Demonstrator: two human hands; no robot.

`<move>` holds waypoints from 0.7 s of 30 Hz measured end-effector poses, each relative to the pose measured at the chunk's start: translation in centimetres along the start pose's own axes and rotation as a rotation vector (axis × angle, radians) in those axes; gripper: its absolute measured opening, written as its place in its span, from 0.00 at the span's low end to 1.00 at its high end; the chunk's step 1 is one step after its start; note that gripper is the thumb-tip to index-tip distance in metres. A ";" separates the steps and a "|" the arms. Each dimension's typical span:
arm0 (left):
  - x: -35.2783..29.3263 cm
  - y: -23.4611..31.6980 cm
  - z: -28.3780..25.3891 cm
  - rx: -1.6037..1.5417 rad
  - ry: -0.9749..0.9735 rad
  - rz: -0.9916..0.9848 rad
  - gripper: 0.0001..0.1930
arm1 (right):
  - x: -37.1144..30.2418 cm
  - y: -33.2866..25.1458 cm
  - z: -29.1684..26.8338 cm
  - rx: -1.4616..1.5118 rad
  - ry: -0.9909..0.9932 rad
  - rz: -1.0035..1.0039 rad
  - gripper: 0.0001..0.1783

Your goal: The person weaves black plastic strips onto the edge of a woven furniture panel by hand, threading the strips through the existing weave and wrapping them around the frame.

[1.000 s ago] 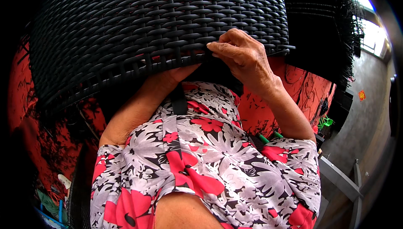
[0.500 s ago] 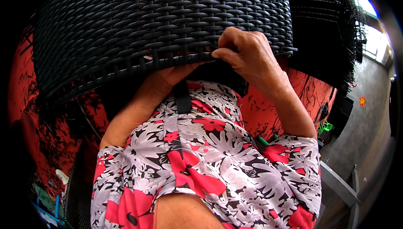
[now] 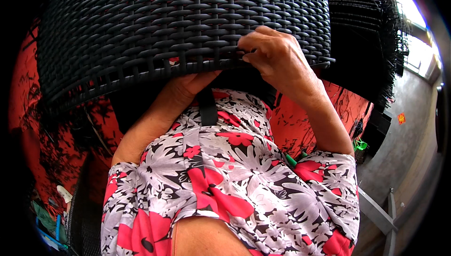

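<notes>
A dark wicker panel (image 3: 188,21), woven from black strands, spreads across the upper part of the head view. Its lower edge faces me, with a row of upright bars and small gaps. At this edge, right of the middle, my right hand (image 3: 277,56) is closed in a pinch, thumb against bent fingers. What lies between the fingertips is too dark and small to make out. My left hand (image 3: 195,81) reaches under the same edge, left of the right hand. Its wrist and palm side show, while the fingers are hidden beneath the panel.
More black woven pieces with frayed strand ends (image 3: 371,40) are stacked at the right. Red sheeting (image 3: 300,120) littered with dark scraps lies around me. A bright green object (image 3: 360,145) and a grey metal frame (image 3: 378,211) stand right; blue tubing (image 3: 58,228) is at lower left.
My right hand's fingertips have shifted slightly up and curled more along the panel edge. The left hand has stayed under the edge. The panel sits slightly lower in the view.
</notes>
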State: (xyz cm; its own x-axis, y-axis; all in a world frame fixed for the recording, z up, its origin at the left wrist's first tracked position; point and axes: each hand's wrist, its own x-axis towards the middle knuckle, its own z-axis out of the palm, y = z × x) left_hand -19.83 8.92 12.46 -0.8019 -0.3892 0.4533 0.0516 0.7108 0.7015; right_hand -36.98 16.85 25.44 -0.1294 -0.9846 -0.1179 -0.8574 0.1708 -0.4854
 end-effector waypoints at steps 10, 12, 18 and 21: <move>0.7 1.1 -0.6 -0.270 -0.018 -0.186 0.22 | -0.5 0.7 1.7 -0.005 0.096 -0.205 0.11; 0.5 0.6 0.3 -0.297 0.030 -0.166 0.22 | -0.3 1.0 1.9 0.035 0.114 -0.227 0.10; 0.3 0.7 -0.6 -0.670 0.021 -0.431 0.19 | 0.3 -1.1 1.4 0.172 0.084 -0.175 0.07; 0.6 1.2 -0.5 -0.891 0.063 -0.560 0.17 | 0.7 -1.9 0.1 0.450 0.117 -0.007 0.04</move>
State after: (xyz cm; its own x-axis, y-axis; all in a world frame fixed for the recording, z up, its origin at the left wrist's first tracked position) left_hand -20.00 9.25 13.82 -0.8152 -0.5770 -0.0503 0.1230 -0.2573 0.9585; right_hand -35.36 15.88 26.18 -0.2017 -0.9791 -0.0272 -0.5602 0.1381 -0.8168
